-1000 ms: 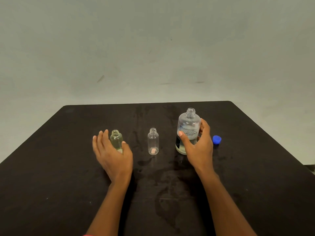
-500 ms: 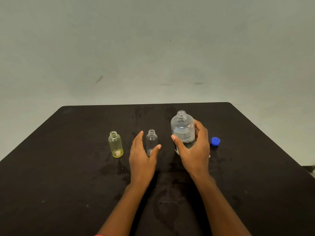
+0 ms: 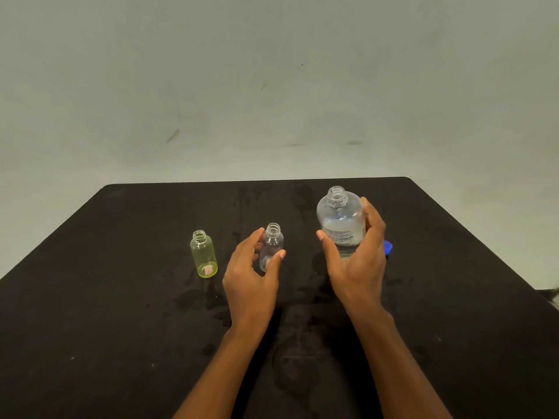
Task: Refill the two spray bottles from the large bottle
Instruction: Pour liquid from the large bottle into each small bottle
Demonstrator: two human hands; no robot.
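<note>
One clear, uncapped large bottle (image 3: 338, 217) (labelled, partly full)

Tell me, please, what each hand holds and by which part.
The right hand grips the large bottle around its labelled body. The left hand curves round the small clear bottle; contact cannot be told.

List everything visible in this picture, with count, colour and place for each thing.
large bottle: 1, clear, white label, uncapped, right of centre.
clear small bottle: 1, colourless, uncapped, upright at table centre.
yellow small bottle: 1, yellow-tinted, uncapped, upright, left of the clear one.
cap: 1, blue, on table, right of the large bottle.
table: 1, black, with wet-looking patches.
wall: 1, grey-green, behind the table.
left hand: 1, fingers curved around the clear small bottle; contact unclear.
right hand: 1, fingers wrapped round the large bottle.
</note>
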